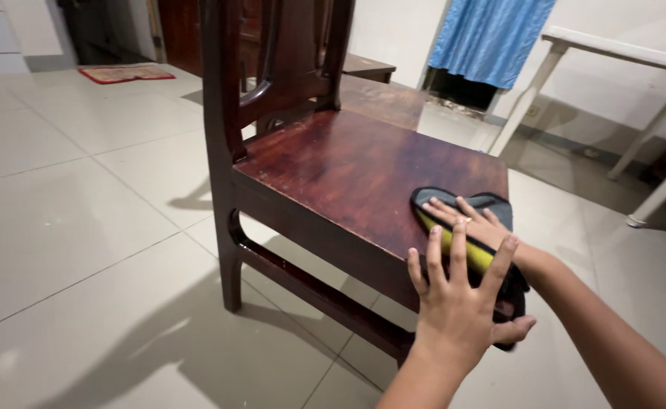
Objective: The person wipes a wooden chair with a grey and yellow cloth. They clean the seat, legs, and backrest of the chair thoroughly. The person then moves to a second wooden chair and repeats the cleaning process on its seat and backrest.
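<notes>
I see my right hand (pixel 475 222) flat on the cloth (pixel 461 227) at the chair (pixel 348 170) seat's near corner; my left hand (pixel 458 299) spread, gripping nothing. The cloth overhangs the edge, so it may slip onto the floor (pixel 68 227).

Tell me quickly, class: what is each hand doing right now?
Left hand: open, fingers spread, at the front edge of the wooden chair, holding nothing.
Right hand: open, pressed flat on the grey and yellow cloth on the seat.

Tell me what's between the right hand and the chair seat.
A grey and yellow cloth lies under the right hand, pressed flat onto the chair seat, in the head view.
</notes>
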